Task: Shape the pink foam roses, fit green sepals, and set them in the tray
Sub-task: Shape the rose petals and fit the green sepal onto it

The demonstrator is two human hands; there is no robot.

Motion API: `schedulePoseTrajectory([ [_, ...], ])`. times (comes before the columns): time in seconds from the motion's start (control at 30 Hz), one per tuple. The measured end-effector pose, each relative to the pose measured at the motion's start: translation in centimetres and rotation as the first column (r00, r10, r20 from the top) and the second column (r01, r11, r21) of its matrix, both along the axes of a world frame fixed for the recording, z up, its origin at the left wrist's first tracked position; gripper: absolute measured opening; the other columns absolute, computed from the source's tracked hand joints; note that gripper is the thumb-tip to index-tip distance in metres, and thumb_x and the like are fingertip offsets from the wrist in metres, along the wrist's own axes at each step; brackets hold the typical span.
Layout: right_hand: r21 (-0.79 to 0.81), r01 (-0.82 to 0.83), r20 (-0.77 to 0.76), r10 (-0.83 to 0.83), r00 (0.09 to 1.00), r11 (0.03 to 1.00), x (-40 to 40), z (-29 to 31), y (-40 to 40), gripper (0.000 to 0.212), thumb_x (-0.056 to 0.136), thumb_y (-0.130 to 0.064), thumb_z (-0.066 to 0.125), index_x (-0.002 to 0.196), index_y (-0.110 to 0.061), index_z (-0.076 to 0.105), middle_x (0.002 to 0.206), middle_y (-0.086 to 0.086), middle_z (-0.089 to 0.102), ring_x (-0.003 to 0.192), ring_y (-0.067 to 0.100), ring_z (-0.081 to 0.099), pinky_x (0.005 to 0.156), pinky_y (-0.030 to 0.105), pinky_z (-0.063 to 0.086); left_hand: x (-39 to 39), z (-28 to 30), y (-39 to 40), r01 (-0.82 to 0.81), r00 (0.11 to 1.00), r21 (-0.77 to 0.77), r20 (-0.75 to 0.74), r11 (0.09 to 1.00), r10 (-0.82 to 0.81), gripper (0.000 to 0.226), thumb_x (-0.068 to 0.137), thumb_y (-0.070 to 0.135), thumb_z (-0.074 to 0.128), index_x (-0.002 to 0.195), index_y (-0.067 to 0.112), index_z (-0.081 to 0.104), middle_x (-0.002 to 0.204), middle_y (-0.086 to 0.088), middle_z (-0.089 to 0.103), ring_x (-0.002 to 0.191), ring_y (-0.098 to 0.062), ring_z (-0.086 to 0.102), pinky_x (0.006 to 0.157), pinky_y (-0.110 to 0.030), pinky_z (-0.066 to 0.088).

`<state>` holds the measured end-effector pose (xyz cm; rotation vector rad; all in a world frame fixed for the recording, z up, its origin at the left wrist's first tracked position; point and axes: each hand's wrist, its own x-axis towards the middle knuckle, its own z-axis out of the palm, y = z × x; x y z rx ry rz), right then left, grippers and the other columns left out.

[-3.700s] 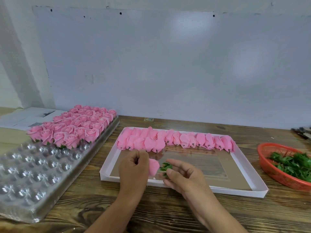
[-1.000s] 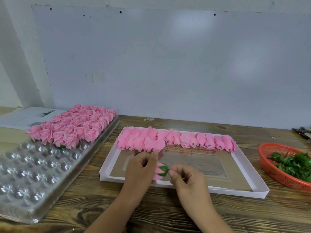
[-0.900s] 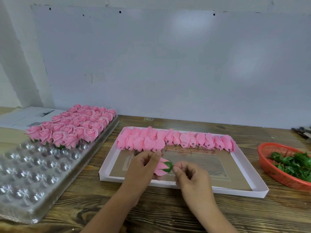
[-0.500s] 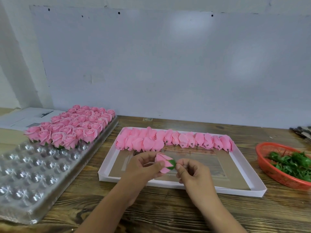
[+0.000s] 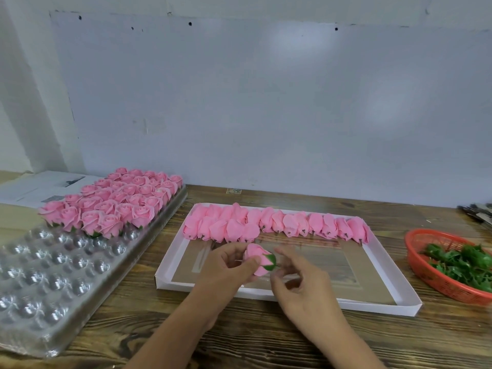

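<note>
One rose (image 5: pixel 257 262) between both hands (image 5: pixel 269 282)

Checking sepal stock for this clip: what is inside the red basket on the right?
The red basket holds a loose heap of green sepals. Its bottom is covered by them, and its right part runs out of the picture.

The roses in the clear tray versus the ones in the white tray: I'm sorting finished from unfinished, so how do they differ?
The roses in the clear tray stand upright with petals opened; the roses in the white tray lie on their sides as closed buds. The former show green sepals beneath; the latter show bare dark stems. Both are pink foam.
</note>
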<state>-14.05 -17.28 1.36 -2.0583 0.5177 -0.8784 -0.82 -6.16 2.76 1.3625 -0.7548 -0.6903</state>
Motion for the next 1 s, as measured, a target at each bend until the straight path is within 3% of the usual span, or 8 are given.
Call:
schedulePoseTrajectory([
  [0.13, -0.117, -0.037, -0.105, 0.025, 0.994, 0.992, -0.1, 0.1, 0.0, 0.044, 0.082, -0.029, 0.073, 0.121, -0.045, 0.061, 0.099, -0.027, 0.066, 0.090, 0.003, 0.064, 0.069, 0.010, 0.047, -0.3, -0.2, -0.1, -0.035, 0.992, -0.002, 0.121, 0.999, 0.035, 0.025, 0.087, 0.014, 0.076, 0.104, 0.033, 0.075, 0.102, 0.007, 0.077, 0.097, -0.010, 0.072, 0.087, -0.028, 0.058],
  [0.23, 0.013, -0.056, -0.041, 0.057, 0.998, 0.998, 0.1, 0.2, 0.0, 0.033, 0.087, -0.024, 0.071, 0.115, -0.042, 0.065, 0.091, -0.019, 0.071, 0.082, 0.005, 0.065, 0.065, 0.009, 0.047, -0.5, -0.2, -0.2, 0.014, 0.981, -0.051, 0.193, 0.999, -0.004, 0.042, 0.083, 0.014, 0.081, 0.108, 0.047, 0.070, 0.108, 0.011, 0.075, 0.098, -0.008, 0.071, 0.083, -0.021, 0.057],
  [0.37, 0.180, -0.105, 0.000, 0.107, 0.994, 0.978, 0.2, 0.3, 0.1, 0.029, 0.089, -0.024, 0.070, 0.111, -0.042, 0.065, 0.091, -0.007, 0.073, 0.079, 0.011, 0.065, 0.068, 0.021, 0.051, -0.5, -0.2, -0.3, -0.031, 0.959, -0.039, 0.280, 0.999, 0.040, 0.048, 0.079, 0.018, 0.084, 0.112, 0.049, 0.067, 0.108, 0.013, 0.074, 0.093, -0.010, 0.069, 0.086, -0.039, 0.060],
  [0.57, 0.104, -0.164, -0.033, 0.168, 0.985, 0.981, 0.1, 0.5, 0.4, 0.028, 0.090, -0.020, 0.067, 0.111, -0.037, 0.067, 0.102, -0.017, 0.073, 0.093, 0.004, 0.067, 0.078, 0.019, 0.053, -0.6, 0.0, -0.2, -0.069, 0.933, -0.038, 0.351, 0.997, 0.079, 0.042, 0.075, 0.029, 0.086, 0.106, 0.051, 0.068, 0.103, 0.016, 0.074, 0.093, -0.009, 0.069, 0.082, -0.045, 0.060],
  [0.67, 0.079, -0.161, -0.023, 0.163, 0.986, 0.984, 0.1, 0.6, 0.7, 0.021, 0.088, -0.030, 0.068, 0.105, -0.042, 0.070, 0.098, -0.018, 0.073, 0.091, 0.004, 0.067, 0.073, 0.017, 0.052, -0.9, 0.1, -0.2, -0.059, 0.934, -0.107, 0.345, 0.993, 0.093, 0.037, 0.070, 0.048, 0.080, 0.105, 0.048, 0.069, 0.104, 0.013, 0.074, 0.098, -0.010, 0.068, 0.082, -0.042, 0.060],
  [0.8, -0.051, -0.152, -0.096, 0.146, 0.985, 0.987, 0.3, 0.0, 1.3, 0.033, 0.078, -0.043, 0.071, 0.110, -0.047, 0.065, 0.105, -0.025, 0.067, 0.100, 0.005, 0.059, 0.077, 0.012, 0.044, -1.0, 0.2, 0.0, -0.046, 0.967, -0.219, 0.235, 0.975, 0.098, 0.045, 0.072, 0.067, 0.074, 0.103, 0.034, 0.074, 0.092, -0.003, 0.073, 0.089, -0.024, 0.069, 0.083, -0.042, 0.059],
  [0.87, -0.090, -0.190, -0.113, 0.180, 0.977, 0.978, 0.4, -0.1, 1.6, 0.039, 0.076, -0.042, 0.072, 0.113, -0.053, 0.063, 0.113, -0.031, 0.063, 0.109, 0.000, 0.055, 0.082, 0.007, 0.040, -1.1, 0.2, 0.2, -0.011, 0.972, -0.207, 0.228, 0.978, 0.060, 0.046, 0.074, 0.069, 0.072, 0.098, 0.031, 0.077, 0.088, 0.000, 0.075, 0.081, -0.016, 0.069, 0.073, -0.028, 0.056],
  [1.0, -0.084, -0.220, -0.092, 0.212, 0.973, 0.972, 0.6, -0.2, 1.9, 0.037, 0.076, -0.042, 0.068, 0.109, -0.057, 0.062, 0.111, -0.029, 0.064, 0.106, 0.001, 0.058, 0.079, 0.010, 0.042, -1.4, 0.2, 0.2, 0.081, 0.959, -0.153, 0.280, 0.985, -0.035, 0.031, 0.080, 0.062, 0.070, 0.094, 0.036, 0.079, 0.102, 0.006, 0.077, 0.094, -0.009, 0.072, 0.079, -0.020, 0.055],
])
